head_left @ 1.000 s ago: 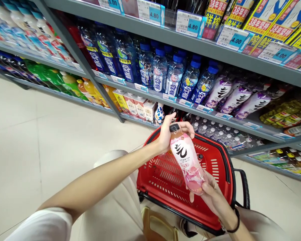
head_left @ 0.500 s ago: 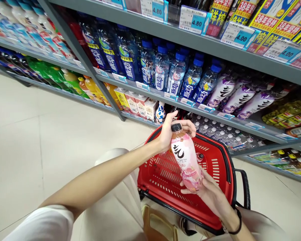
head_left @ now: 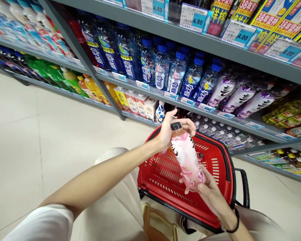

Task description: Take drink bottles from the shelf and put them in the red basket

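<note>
Pink-labelled bottle (head_left: pixel 187 157), held tilted above the open red basket (head_left: pixel 163 175); black cap (head_left: pixel 176 126) toward 11 o'clock, base toward 5 o'clock. Clasped at the neck by left hand (head_left: pixel 168 131), fingers wrapped just below the cap. Cupped at the base by right hand (head_left: pixel 212 194), fingers curled round the bottom, 5 o'clock from the left one. Black band (head_left: pixel 232 229) on the right wrist. Beyond the basket at 12 o'clock, grey shelf (head_left: pixel 150 88): stocked with blue-capped bottles (head_left: pixel 176 75) at 12, purple-labelled bottles (head_left: pixel 238 97) at 2, small cartons (head_left: pixel 140 103) at 10. Price tags (head_left: pixel 193 18) clipped along the upper edge.
</note>
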The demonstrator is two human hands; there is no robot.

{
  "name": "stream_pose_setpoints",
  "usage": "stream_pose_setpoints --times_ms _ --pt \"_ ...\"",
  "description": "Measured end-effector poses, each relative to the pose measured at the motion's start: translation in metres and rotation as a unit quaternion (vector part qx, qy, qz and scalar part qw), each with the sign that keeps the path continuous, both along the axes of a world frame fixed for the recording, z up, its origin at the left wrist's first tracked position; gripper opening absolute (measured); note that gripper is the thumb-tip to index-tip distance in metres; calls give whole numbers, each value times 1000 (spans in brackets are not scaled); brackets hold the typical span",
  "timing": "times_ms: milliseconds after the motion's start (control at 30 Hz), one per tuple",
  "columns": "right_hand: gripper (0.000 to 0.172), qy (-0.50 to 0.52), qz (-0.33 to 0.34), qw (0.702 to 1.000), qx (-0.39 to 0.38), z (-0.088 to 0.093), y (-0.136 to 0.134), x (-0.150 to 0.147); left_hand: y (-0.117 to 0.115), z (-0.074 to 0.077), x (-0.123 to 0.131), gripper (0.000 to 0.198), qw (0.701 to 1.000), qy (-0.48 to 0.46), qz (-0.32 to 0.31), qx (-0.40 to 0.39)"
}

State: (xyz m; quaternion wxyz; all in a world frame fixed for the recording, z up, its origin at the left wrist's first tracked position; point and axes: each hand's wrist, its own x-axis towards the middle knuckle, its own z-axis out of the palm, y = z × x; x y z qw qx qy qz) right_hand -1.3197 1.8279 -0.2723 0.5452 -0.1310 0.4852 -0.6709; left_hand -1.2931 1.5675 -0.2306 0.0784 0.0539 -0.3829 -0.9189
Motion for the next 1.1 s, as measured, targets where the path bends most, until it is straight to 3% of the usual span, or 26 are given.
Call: stream_pose_setpoints --times_ms 167,333,600,833,1100 --pt "57 -17 7 1000 0 -8 4 3 -2 -3 -1 74 1000 1 1 17" --pt "43 -25 8 1000 18 -16 5 -1 -3 -3 -2 72 1000 5 10 17" --pt "40 -98 1 995 -13 7 -8 2 -1 -2 -2 74 1000 -5 9 1" --pt "32 -21 -59 998 1 1 -4 0 -4 -3 -3 74 1000 -9 13 10" --pt "48 12 -40 999 7 0 0 3 -4 -3 -2 73 1000 3 8 5"
